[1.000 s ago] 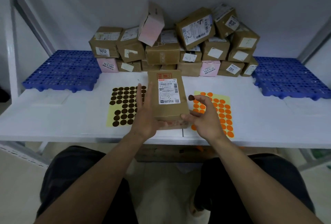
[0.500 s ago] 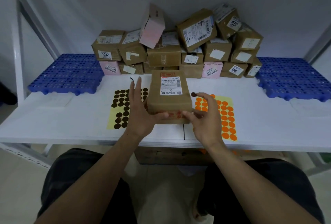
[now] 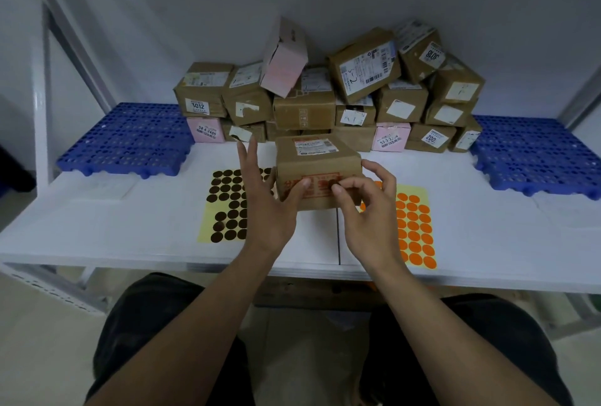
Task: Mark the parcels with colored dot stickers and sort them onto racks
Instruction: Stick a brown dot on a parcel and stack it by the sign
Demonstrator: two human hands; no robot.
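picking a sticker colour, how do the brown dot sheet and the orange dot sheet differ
Dots: the brown dot sheet has dark brown ones, the orange dot sheet orange. Place: the brown dot sheet lies left of the near parcel, the orange dot sheet right. Both have pale yellow backing and lie flat on the white table.
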